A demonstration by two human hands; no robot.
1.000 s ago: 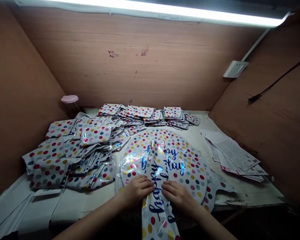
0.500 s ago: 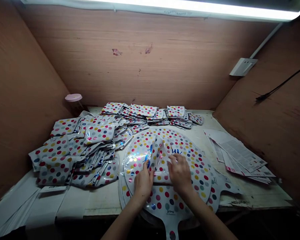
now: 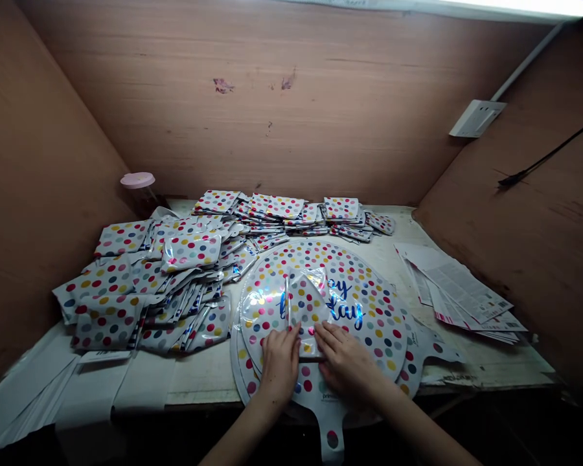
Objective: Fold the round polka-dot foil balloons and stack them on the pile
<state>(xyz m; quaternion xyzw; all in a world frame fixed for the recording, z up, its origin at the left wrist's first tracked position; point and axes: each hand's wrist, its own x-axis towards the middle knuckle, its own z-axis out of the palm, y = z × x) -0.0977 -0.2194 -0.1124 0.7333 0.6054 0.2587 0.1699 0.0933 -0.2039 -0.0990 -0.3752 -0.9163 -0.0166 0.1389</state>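
- 2 grips flank the folded foil strip (image 3: 307, 307): my left grip (image 3: 279, 364) at its left edge, my right grip (image 3: 344, 356) at its right edge.
- The strip lies straight ahead of me, between my fingertips and reaching past them, its long axis running roughly from me toward the back wall (image 3: 272, 149).
- Neither grip is clearly nearer, as both touch the strip; my right fingers slant further in over the foil.
- My left fingers sit close together and point forward; my right fingers lie side by side, slightly bent. Whether either grip pinches an edge or only presses down, I cannot tell.
- Beneath the strip, round foil sheets (image 3: 374, 323) overlap on the bench (image 3: 201, 383), with blue lettering (image 3: 347, 310) partly covered by it. 1 neck (image 3: 331, 435) points toward me, past the bench edge; another neck (image 3: 442, 349) points right.
- 1 container, the pink-lidded jar (image 3: 137, 180), stands at the back left; its contents are too dim to make out.
- Dotted packets (image 3: 192, 251) heap up at my left, more packets (image 3: 284, 207) line the back, and printed cards (image 3: 461, 291) fan out at my right.
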